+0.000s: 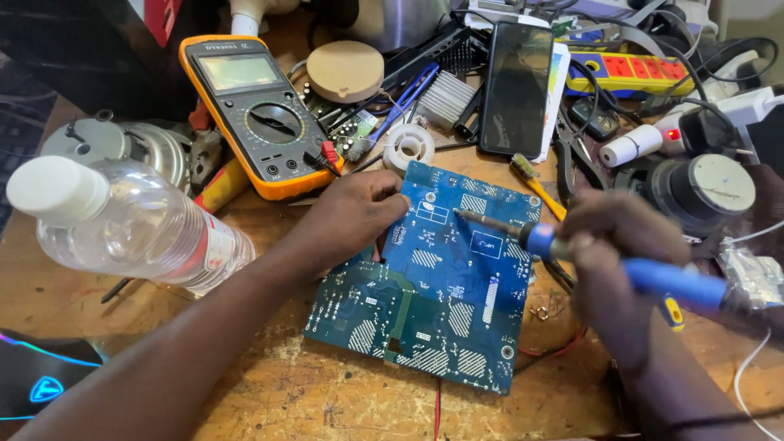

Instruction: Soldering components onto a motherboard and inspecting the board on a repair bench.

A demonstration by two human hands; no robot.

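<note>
Blue circuit board [445, 286] lies flat at frame centre on the worn wooden surface [327, 392], solder side up. Left hand [351, 216], centre frame: fingers curled shut in a grip on the board's upper left edge. Right hand [616, 245], right of centre: closed grip around the blue-handled soldering iron [572, 249], tip resting on the board's upper part. Orange multimeter [257, 110] upper left, touching nothing held. Clear plastic bottle [122, 224] lies at left. Black phone [514, 86] top centre.

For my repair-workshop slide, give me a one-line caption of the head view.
Left hand steadies a blue circuit board while the right hand touches a soldering iron to it.
</note>
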